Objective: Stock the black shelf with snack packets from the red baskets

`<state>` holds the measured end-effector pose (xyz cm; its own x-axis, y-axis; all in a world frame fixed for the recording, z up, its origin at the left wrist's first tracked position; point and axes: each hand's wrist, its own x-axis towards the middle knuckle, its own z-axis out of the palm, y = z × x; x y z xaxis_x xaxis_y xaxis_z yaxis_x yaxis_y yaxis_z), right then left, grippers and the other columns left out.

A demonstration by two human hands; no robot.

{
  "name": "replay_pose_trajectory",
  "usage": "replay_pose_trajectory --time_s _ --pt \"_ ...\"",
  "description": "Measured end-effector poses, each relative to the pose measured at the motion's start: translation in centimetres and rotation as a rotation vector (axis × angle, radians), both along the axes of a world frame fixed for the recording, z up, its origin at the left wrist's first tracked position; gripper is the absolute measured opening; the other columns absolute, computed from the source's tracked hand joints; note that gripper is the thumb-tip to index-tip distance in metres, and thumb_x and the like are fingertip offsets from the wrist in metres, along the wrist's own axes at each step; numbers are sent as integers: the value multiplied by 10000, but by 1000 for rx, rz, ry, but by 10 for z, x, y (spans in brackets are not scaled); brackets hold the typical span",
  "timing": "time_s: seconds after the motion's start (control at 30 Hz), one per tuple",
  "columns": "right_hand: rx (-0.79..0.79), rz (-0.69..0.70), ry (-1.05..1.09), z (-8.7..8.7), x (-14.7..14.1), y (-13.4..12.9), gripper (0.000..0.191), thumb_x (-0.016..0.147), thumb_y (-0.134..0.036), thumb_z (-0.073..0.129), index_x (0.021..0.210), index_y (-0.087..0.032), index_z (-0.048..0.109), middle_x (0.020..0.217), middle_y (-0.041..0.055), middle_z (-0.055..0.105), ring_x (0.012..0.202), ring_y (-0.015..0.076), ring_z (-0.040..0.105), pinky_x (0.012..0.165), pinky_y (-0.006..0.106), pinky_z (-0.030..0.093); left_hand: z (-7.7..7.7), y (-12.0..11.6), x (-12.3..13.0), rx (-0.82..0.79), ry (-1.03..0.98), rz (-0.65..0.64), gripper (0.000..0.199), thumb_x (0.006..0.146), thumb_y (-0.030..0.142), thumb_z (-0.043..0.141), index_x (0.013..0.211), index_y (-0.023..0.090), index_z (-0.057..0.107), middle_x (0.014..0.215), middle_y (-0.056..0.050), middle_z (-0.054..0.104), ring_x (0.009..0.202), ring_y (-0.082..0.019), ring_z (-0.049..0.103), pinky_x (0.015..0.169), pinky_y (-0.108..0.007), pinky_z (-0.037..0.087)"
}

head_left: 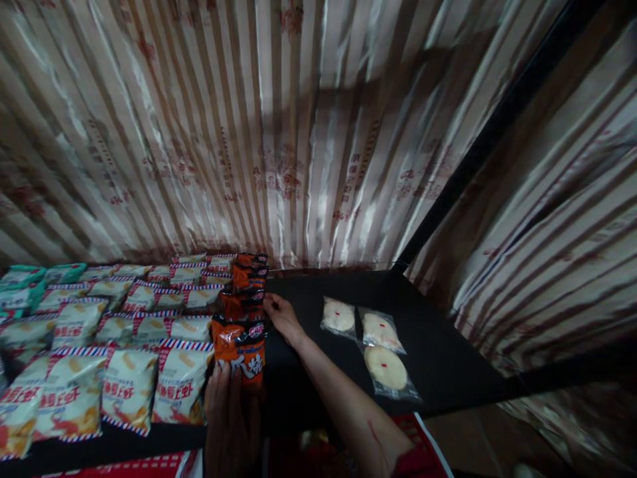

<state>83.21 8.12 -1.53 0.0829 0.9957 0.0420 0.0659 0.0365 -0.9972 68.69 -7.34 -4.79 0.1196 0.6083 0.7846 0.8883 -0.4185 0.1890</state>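
Observation:
A column of orange and black snack bags lies at the right end of the laid-out packets. At the front of it is an orange snack bag (pixel 239 345) with white lettering. My left hand (pixel 231 405) holds this bag by its lower part, fingers over its face. Farther back, my right hand (pixel 284 317) touches the right edge of another orange bag (pixel 242 304), fingers slightly bent and its palm not closed round anything. Rows of white snack bags (pixel 127 385) with red lettering and striped edges lie directly to the left.
Three clear packets with round pale discs (pixel 385 367) lie on the black table (pixel 318 378), right of my right arm. Green bags (pixel 22 299) are at the far left. A red crate (pixel 134 467) sits below the front edge. Patterned curtains (pixel 279 133) and a dark pole (pixel 468 172) stand behind.

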Motion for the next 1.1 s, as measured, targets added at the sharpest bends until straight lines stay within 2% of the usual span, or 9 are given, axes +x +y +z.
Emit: replay_pose_trajectory --time_s 0.3,0.5,0.63,0.87,0.97,1.1 --pt "41 170 117 7 2 -6 323 728 -412 616 954 -184 654 884 26 695 844 177 627 800 323 478 3 2 1 5 -8 -8 698 811 135 524 1423 111 189 1444 -189 285 1316 -331 288 1009 -504 366" --pt "36 124 92 11 4 -9 278 719 -370 616 901 -166 667 869 34 694 825 177 626 797 324 481 3 1 -1 -9 -7 -14 714 803 144 537 1424 109 187 1441 -191 288 1318 -331 284 1031 -494 339" --pt "37 117 115 11 4 -9 287 736 -347 597 965 -182 648 926 32 694 891 178 624 831 322 473 1 2 -1 -16 -9 -11 708 804 143 534 1423 114 191 1438 -188 294 1318 -329 286 1027 -495 343" --pt "18 158 50 1 4 -4 251 709 -330 622 901 -172 659 857 29 692 825 178 630 789 325 487 0 2 -1 -26 -23 -32 709 806 139 528 1425 121 182 1440 -187 286 1321 -339 273 1022 -510 346" --pt "29 198 61 1 5 -5 250 726 -325 600 914 -171 658 850 28 693 846 183 628 802 338 485 1 1 -1 -26 -13 -37 713 801 125 531 1423 108 182 1433 -200 289 1319 -348 272 1017 -518 351" --pt "61 251 106 3 4 -9 292 684 -237 609 968 -184 645 870 15 695 854 174 631 817 338 487 3 0 0 -27 -19 -40 711 804 124 528 1424 122 178 1436 -201 285 1319 -350 273 999 -527 373"
